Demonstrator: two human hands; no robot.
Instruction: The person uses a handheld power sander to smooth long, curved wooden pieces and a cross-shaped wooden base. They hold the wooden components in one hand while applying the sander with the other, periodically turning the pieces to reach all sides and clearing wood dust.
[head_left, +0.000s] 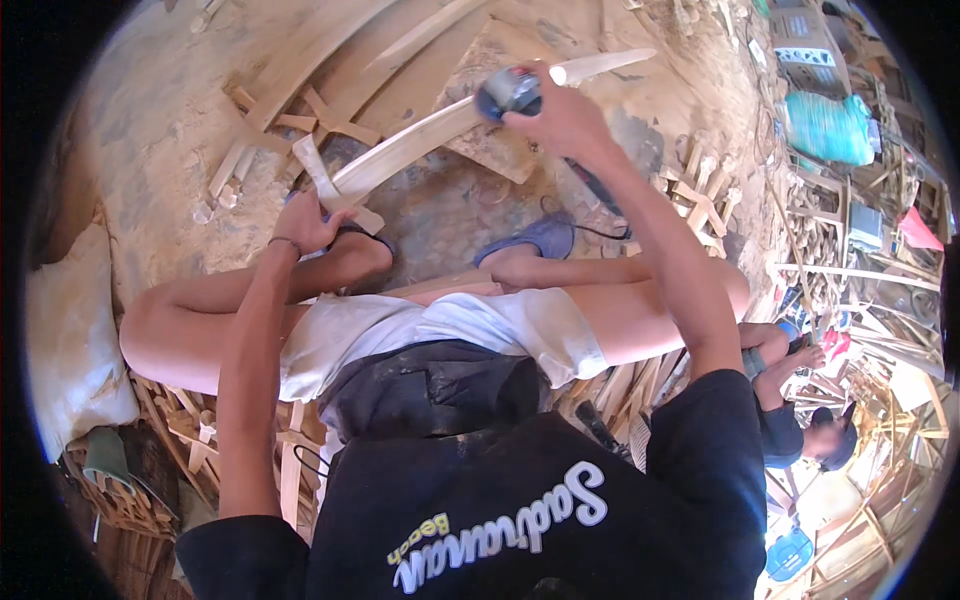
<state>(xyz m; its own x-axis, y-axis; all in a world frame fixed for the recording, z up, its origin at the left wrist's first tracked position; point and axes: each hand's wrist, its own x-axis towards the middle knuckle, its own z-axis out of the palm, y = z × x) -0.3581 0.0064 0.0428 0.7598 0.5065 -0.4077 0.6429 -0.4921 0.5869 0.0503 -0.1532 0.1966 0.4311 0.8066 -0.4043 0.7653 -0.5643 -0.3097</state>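
Note:
A pale wooden sword [425,138] slants from my left hand up to the far right, its blade crossing a board on the ground. My left hand [308,222] is closed around the hilt, just below the crossguard [316,168]. My right hand [568,118] grips a dark corded angle grinder [510,95], whose head is over the upper half of the blade. Its body runs back beneath my right forearm. Motion blurs the tool, and I cannot tell whether its disc touches the wood. My sandalled feet [528,240] are below the blade.
Several wooden sword pieces [300,120] lie on the dusty ground at the far left, with more [700,195] to the right. A black cord [602,234] loops near my right foot. A white sack [80,345] is at the left. Another person [790,400] sits at the right among wood piles.

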